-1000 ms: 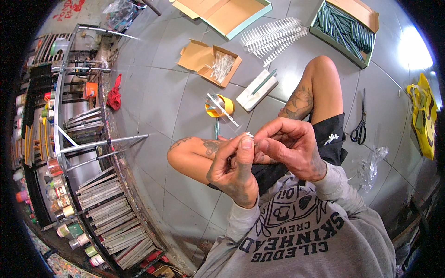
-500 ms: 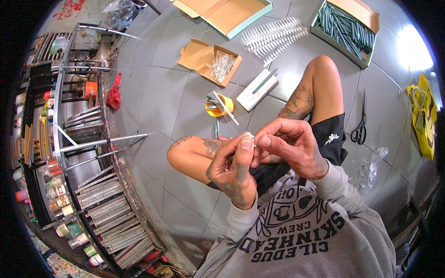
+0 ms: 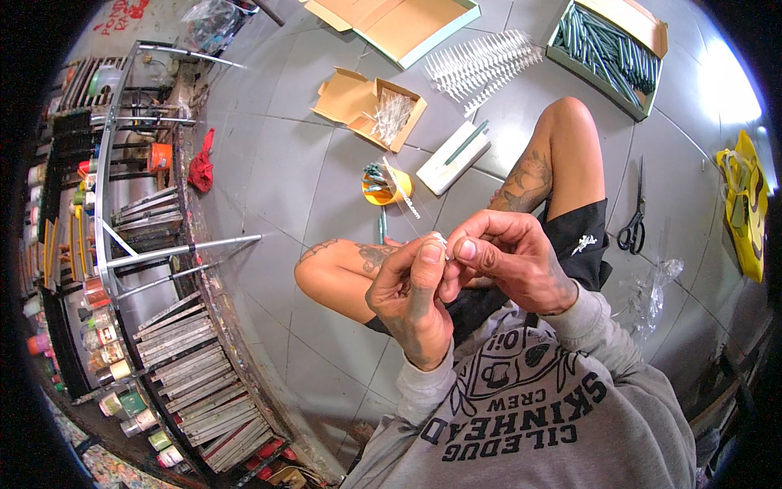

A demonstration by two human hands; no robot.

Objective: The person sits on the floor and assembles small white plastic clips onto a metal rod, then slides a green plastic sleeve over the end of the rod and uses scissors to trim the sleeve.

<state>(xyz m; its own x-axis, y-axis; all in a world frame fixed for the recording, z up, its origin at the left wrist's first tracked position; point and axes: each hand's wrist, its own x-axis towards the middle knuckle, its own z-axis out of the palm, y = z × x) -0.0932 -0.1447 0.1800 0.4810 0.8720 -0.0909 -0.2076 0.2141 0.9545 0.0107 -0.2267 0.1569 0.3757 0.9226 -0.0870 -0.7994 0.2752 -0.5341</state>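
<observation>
Above my lap, both hands are close together with their fingertips pinched. A clear plastic strip with white print [image 3: 410, 200] juts up and forward from my left hand [image 3: 418, 289], whose thumb and fingers close on its lower end. A small white piece [image 3: 441, 238] shows at the left thumb tip. My right hand [image 3: 511, 254] pinches right beside it; what its fingertips hold is hidden. Beyond the strip stands a yellow cup [image 3: 376, 198] with dark green pens in it. A green pen [image 3: 467, 142] lies on a white block [image 3: 440, 169].
On the tiled floor are a cardboard box of clear thin pieces [image 3: 414, 118], rows of white parts [image 3: 481, 69], a box of green pens [image 3: 607, 57] and an open carton [image 3: 407, 24]. Black scissors [image 3: 632, 232] and a yellow bag [image 3: 741, 208] lie right. A rack [image 3: 106, 204] stands left.
The clear strip has turned slightly, so less of its white print shows. My hands keep nearly the same place and pinch.
</observation>
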